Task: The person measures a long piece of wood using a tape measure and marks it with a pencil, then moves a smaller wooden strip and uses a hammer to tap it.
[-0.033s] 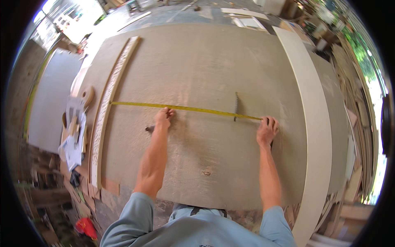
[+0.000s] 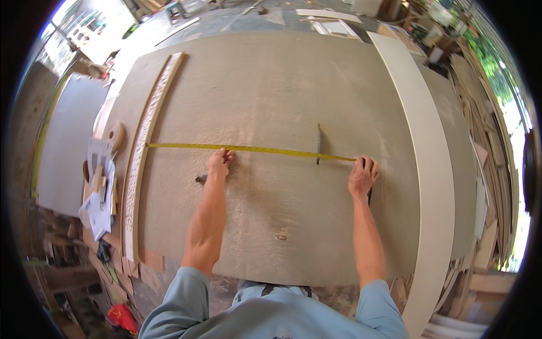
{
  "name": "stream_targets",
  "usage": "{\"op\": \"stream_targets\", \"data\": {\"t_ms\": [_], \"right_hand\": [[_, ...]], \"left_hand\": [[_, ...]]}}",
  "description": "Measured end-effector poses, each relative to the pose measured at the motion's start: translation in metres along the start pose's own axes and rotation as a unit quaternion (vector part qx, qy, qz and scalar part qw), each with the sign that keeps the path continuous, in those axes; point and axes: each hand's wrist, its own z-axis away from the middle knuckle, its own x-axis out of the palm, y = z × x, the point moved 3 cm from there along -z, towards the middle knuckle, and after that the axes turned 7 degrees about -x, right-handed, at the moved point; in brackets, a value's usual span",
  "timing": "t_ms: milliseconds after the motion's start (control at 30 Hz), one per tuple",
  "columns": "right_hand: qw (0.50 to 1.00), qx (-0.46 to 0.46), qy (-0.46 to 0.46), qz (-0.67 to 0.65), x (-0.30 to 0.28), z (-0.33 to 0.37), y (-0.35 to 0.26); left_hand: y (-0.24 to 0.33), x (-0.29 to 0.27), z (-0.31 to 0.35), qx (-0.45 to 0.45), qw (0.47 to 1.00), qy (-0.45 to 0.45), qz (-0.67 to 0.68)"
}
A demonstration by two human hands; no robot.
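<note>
A yellow tape measure blade [image 2: 271, 151] stretches across the large grey-brown board [image 2: 293, 220] in front of me. Its left end meets the long, narrow strip with a textured pale face [image 2: 148, 121]. My right hand [image 2: 363, 176] is closed round the tape's right end, its palm hiding the case. Against the blade's near edge, left of the middle, my left hand [image 2: 220, 161] has its fingers curled together; what they pinch is too small to make out. Beside my left forearm lies a dark object [image 2: 201, 178], partly covered. A thin grey ridged rod [image 2: 319, 138] touches the blade near my right hand.
A long white panel [image 2: 432, 152] runs along the board's right side. To the left are a tape roll [image 2: 116, 135], papers [image 2: 101, 206] and a leaning pale sheet [image 2: 70, 141]. Stacked wood strips [image 2: 485, 124] line the far right. A red object [image 2: 122, 318] lies lower left.
The view has shifted slightly, so the board and things on it appear a little further left. Both hands keep their places along the tape.
</note>
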Motion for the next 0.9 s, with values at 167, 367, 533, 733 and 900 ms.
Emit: {"op": "stream_targets", "data": {"t_ms": [167,367,533,733,900], "right_hand": [[0.998,0.024,0.039,-0.037,-0.005,-0.002,-0.003],[0.998,0.028,0.044,-0.029,-0.004,0.000,-0.003],[0.999,0.025,0.035,-0.024,-0.004,-0.001,-0.004],[0.998,0.028,0.040,-0.028,-0.001,-0.002,-0.004],[0.998,0.033,0.035,-0.029,0.002,-0.002,-0.003]], "left_hand": [[0.006,0.007,0.005,-0.003,0.998,0.062,-0.018],[0.006,0.005,0.003,0.006,0.998,0.052,-0.026],[0.009,0.006,-0.001,0.003,0.997,0.078,-0.022],[0.007,0.003,-0.004,0.006,0.999,0.047,-0.011],[0.007,-0.003,-0.011,0.021,0.999,0.014,-0.025]]}}
